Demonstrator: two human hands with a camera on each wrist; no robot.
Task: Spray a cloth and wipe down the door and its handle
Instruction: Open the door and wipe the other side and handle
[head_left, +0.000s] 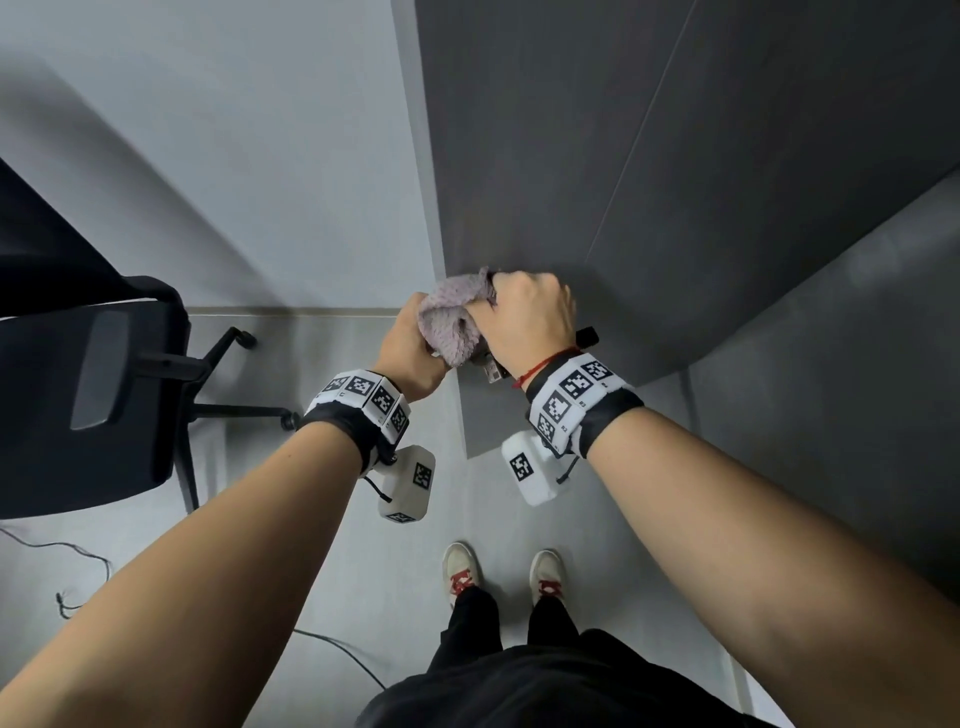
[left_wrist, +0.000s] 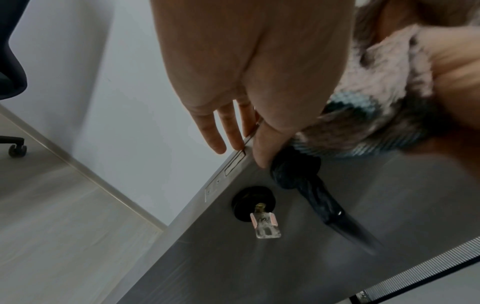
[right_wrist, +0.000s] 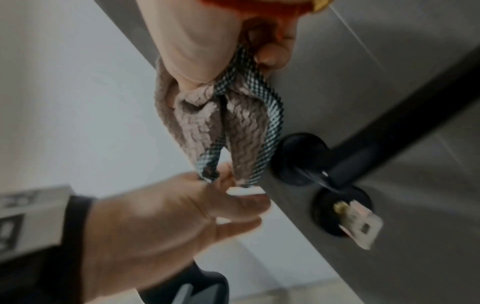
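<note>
My right hand (head_left: 524, 317) is clenched around the bunched pinkish cloth (head_left: 453, 325), holding it against the dark grey door (head_left: 649, 156) near its edge, just above the black lever handle (right_wrist: 384, 131). Folds of the cloth with a checked trim hang down from my fist beside the handle's round base. My left hand (head_left: 413, 343) is at the door's edge with fingers (left_wrist: 211, 131) straight and relaxed, its fingertips touching the hanging end of the cloth. Below the handle a key (left_wrist: 265, 225) with a clear tag sits in the lock. A black office chair (head_left: 98, 384) stands on the floor to my left.
</note>
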